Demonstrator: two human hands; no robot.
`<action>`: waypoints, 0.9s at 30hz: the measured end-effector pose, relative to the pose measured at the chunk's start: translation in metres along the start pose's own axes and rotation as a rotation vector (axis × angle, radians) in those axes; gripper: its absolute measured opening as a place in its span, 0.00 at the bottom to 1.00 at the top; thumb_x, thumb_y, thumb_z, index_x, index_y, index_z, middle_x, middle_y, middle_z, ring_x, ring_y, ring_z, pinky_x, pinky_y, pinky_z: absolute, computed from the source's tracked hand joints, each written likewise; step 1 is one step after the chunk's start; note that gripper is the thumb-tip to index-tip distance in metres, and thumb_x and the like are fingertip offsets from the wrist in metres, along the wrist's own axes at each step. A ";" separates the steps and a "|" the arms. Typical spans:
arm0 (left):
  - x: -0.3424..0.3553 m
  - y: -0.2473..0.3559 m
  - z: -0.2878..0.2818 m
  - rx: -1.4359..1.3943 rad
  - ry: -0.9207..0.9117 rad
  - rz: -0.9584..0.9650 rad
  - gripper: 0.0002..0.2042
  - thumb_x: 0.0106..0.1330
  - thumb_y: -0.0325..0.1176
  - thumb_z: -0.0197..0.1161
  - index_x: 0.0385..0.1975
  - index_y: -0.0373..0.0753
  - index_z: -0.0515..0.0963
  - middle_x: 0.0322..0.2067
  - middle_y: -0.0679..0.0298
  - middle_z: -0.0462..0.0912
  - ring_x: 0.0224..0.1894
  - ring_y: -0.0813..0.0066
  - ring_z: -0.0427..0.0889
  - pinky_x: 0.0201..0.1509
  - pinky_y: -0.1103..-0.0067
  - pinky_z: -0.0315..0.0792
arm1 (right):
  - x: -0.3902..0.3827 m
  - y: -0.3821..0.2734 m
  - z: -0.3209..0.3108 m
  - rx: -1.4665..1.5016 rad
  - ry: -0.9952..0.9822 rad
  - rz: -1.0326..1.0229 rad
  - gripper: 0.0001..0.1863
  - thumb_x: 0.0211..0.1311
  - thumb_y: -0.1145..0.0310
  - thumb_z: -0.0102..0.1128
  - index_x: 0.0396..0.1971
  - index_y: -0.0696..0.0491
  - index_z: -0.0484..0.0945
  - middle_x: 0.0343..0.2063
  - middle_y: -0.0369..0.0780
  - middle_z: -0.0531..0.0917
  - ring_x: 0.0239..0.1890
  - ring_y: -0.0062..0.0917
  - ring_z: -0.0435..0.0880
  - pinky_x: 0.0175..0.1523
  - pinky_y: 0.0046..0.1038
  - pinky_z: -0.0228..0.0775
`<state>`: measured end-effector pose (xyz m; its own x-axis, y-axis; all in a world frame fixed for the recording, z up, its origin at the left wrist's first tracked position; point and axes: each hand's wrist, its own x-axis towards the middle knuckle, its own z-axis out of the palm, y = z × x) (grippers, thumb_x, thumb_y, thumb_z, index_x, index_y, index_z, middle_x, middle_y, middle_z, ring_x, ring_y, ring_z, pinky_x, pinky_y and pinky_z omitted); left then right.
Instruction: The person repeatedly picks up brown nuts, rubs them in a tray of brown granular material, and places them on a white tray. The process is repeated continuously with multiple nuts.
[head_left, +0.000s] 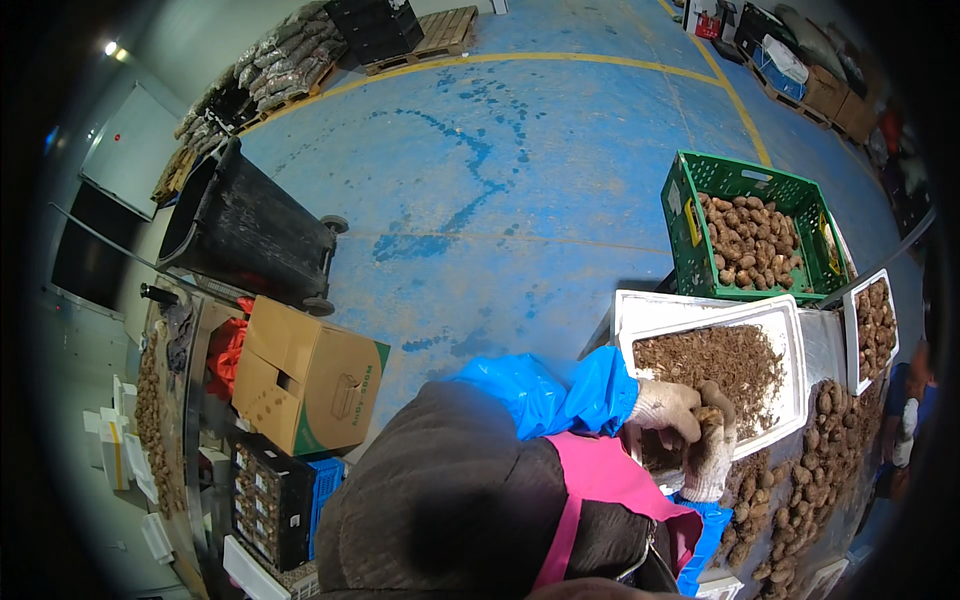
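My left hand (668, 408), in a pale knitted glove below a blue plastic sleeve, is curled closed over the near side of a white foam tray (797, 345). Against it is my right hand (708, 455), in a soil-stained glove, its fingers bent in toward the left. Whatever lies between them is hidden by the fingers. Loose brown peelings or soil (715, 360) cover much of the tray's bottom. Many brown tubers (815, 450) lie on the metal table just right of my right hand.
Beyond the tray stands a green crate (745, 172) partly filled with tubers. A smaller white tray (853, 340) of tubers sits at the right. To my left are a cardboard box (310, 380), a black wheeled bin (265, 235) and a black crate (268, 500).
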<state>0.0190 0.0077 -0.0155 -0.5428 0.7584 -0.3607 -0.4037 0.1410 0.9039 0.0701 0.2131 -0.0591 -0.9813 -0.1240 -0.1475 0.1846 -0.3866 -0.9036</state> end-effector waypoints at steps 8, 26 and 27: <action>0.012 -0.003 0.015 0.299 -0.069 0.020 0.12 0.60 0.35 0.65 0.32 0.31 0.82 0.27 0.59 0.83 0.33 0.67 0.85 0.37 0.64 0.76 | 0.002 -0.001 0.020 -0.157 0.184 -0.072 0.20 0.77 0.53 0.60 0.45 0.57 0.83 0.41 0.41 0.87 0.42 0.27 0.84 0.49 0.32 0.79; 0.028 0.000 0.008 0.229 0.124 0.180 0.28 0.58 0.38 0.71 0.57 0.34 0.73 0.48 0.49 0.84 0.54 0.57 0.84 0.58 0.65 0.76 | 0.008 0.007 -0.026 -0.380 0.123 -0.337 0.35 0.81 0.44 0.49 0.71 0.59 0.71 0.69 0.47 0.75 0.69 0.35 0.76 0.72 0.37 0.69; 0.028 0.000 0.006 0.220 0.125 0.184 0.27 0.58 0.38 0.70 0.57 0.34 0.73 0.45 0.50 0.85 0.51 0.58 0.85 0.56 0.65 0.77 | 0.005 0.005 -0.024 -0.381 0.081 -0.381 0.33 0.81 0.47 0.53 0.70 0.59 0.72 0.68 0.46 0.76 0.65 0.35 0.78 0.69 0.36 0.72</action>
<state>0.0085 0.0330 -0.0245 -0.6839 0.7019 -0.1992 -0.1282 0.1532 0.9798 0.0651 0.2328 -0.0738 -0.9788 0.0370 0.2017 -0.2028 -0.0304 -0.9787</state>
